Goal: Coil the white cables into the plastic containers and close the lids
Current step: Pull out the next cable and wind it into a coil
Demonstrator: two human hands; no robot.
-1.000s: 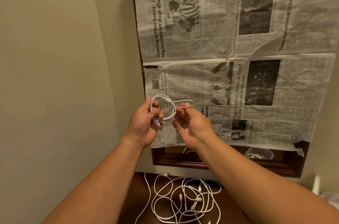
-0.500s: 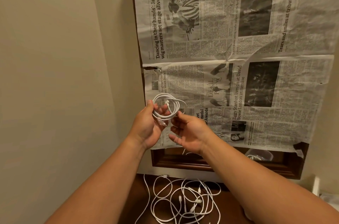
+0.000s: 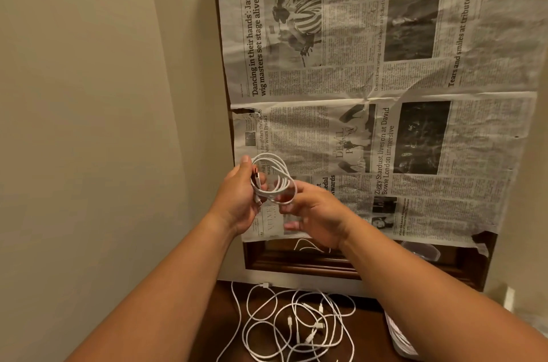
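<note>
My left hand [image 3: 237, 198] holds a small coil of white cable [image 3: 274, 175] up in front of the newspaper, with a plug end lying against its fingers. My right hand [image 3: 317, 213] is right beside the coil, its blurred fingertips at the coil's lower right edge; the blur hides whether they pinch it. Several loose white cables [image 3: 296, 326] lie tangled on the dark wooden table [image 3: 364, 332] below. A clear plastic container [image 3: 400, 338] with white cable inside stands at the lower right, mostly hidden by my right forearm.
Newspaper sheets [image 3: 385, 95] cover a wood-framed mirror [image 3: 296, 261] on the wall ahead. Its uncovered bottom strip reflects a cable and a clear container [image 3: 421, 252]. A beige wall [image 3: 89, 124] closes off the left side.
My right hand let go of the cable end, opened, then moved back up against the coil. The coil in my left hand has tightened into a rounder loop.
</note>
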